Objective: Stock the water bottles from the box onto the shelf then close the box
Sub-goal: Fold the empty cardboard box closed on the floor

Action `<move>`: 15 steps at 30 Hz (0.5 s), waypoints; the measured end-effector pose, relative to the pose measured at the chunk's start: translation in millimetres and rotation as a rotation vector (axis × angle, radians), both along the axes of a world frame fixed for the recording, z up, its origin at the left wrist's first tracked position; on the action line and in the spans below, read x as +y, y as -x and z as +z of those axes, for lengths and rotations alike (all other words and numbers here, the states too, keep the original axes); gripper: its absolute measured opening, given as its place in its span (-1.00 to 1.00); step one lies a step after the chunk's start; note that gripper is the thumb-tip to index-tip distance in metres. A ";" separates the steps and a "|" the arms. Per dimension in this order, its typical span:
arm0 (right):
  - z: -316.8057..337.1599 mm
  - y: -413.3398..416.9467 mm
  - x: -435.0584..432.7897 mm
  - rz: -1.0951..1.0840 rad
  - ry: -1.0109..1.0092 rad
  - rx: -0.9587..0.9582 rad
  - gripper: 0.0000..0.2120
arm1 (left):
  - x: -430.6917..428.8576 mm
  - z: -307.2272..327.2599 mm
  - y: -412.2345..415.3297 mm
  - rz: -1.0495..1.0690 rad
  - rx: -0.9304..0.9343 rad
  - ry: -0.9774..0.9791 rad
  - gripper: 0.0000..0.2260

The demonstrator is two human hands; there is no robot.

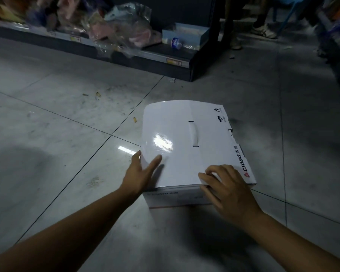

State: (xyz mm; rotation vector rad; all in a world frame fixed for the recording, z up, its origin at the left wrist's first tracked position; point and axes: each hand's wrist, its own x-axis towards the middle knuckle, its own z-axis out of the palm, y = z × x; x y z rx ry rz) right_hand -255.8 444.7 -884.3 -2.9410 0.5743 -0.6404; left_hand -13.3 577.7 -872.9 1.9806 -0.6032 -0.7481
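So the box (186,142) sits on the floor (57,114) right in front of the person, white lid flat over the top, so no way to see if there's anything left inside. Left grip (140,173) straddles the near left corner, fingers pretty much straight, thumb lying on the lid and the rest along the side. My guess is that's to steady the box and keep that side of the lid down. Right grip (229,190) is on the near right part of the lid by the front edge, fingers bent with the tips on the cardboard and the thumb along the edge. Honestly can't tell if it's pinching the lid or just pressing on it, but it looks like it's seating the flap. There's a carry handle slot in the middle of the lid, nobody touching it. Over on the shelf (173,62), bottom level, one bottle (177,43) lies on its side just in front of a blue carton (186,33), with clear bags (126,26) of pinkish stuff to the left of it. So I'd say stocking looks done and this is the closing part, nearly finished. The far edge of the lid bows up a bit, might need a push there.
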 end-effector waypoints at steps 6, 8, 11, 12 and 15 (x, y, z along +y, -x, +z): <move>2.3 6.3 -28.0 -0.120 -0.151 -0.031 -0.66 | -5.9 -3.5 9.7 0.024 -0.086 0.023 -0.29; -2.6 10.3 -42.4 -0.326 -0.210 0.006 -0.54 | -5.1 -3.7 9.9 0.008 -0.079 0.019 -0.27; -5.4 12.0 -50.5 -0.496 -0.465 0.022 -0.27 | -3.4 -7.1 10.3 0.027 -0.068 0.018 -0.29; -5.8 11.4 -50.8 -0.513 -0.505 0.005 -0.22 | -2.3 -8.7 10.9 0.046 -0.068 0.017 -0.30; -6.1 9.1 -46.6 -0.551 -0.528 -0.078 -0.20 | 2.5 -11.9 16.6 0.081 -0.102 0.023 -0.32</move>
